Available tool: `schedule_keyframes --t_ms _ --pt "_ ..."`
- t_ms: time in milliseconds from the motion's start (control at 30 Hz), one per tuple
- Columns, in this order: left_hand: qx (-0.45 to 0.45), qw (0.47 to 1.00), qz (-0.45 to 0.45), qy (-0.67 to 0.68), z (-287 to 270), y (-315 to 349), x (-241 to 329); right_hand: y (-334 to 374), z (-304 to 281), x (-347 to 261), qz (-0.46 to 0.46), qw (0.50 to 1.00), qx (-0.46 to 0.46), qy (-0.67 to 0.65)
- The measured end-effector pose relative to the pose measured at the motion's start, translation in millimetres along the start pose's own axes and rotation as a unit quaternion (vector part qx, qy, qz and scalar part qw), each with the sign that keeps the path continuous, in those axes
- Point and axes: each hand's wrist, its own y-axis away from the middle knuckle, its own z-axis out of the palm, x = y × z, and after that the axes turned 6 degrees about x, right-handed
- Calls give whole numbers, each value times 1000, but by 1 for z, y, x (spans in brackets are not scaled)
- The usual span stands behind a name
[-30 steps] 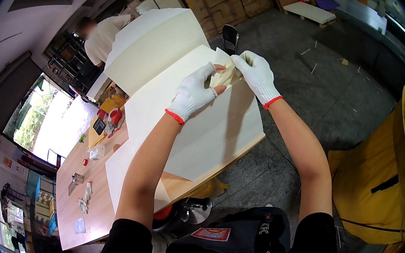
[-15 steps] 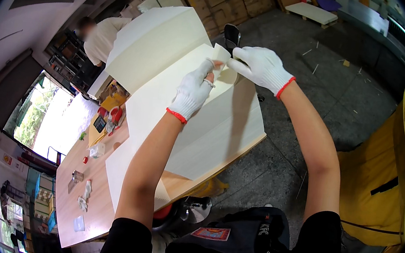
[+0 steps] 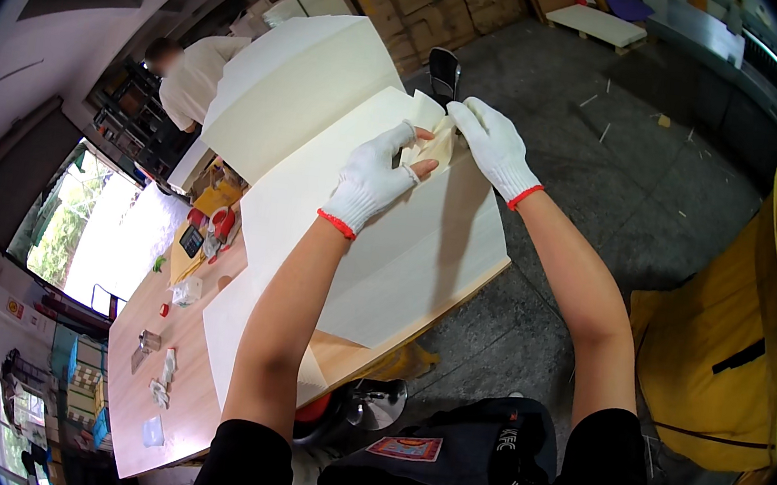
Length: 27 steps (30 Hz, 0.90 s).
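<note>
My left hand (image 3: pixel 372 178) wears a white knit glove with red cuff, its thumb and forefinger tips bare. Those two fingers are apart and rest against a curled cream paper strip (image 3: pixel 438 145) at the far edge of a large white sheet (image 3: pixel 318 191). My right hand (image 3: pixel 495 149), in a matching glove, is closed at the strip's right side, its fingertips bent down and partly hidden. The sheet lies over the table's right part, with a raised, folded panel (image 3: pixel 306 85) standing at its far left.
A wooden table (image 3: pixel 146 311) holds a calculator (image 3: pixel 191 239), a red tape roll (image 3: pixel 222 220), a metal tin (image 3: pixel 149 340) and a spare glove (image 3: pixel 164 375). A black chair back (image 3: pixel 444 74) stands beyond. A yellow sack (image 3: pixel 709 375) is at right. Another person (image 3: pixel 198 77) works far left.
My right hand has moved slightly left and down beside the strip. My left thumb and forefinger have spread apart, and the strip has folded down from its upright curl.
</note>
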Motion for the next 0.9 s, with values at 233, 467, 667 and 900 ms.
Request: schedule_keyframes --t_ms 233,467,667,900 --pt "-39 998 -56 -1 -5 -2 11 1 0 3 4 1000 6 4" --pt "35 999 10 20 3 2 -4 0 -4 -12 1 997 -21 74" --pt "-13 1000 -10 1 0 -1 6 1 0 -3 -21 999 10 41" --pt "-7 1000 -16 22 0 2 10 3 0 -5 0 999 0 42"
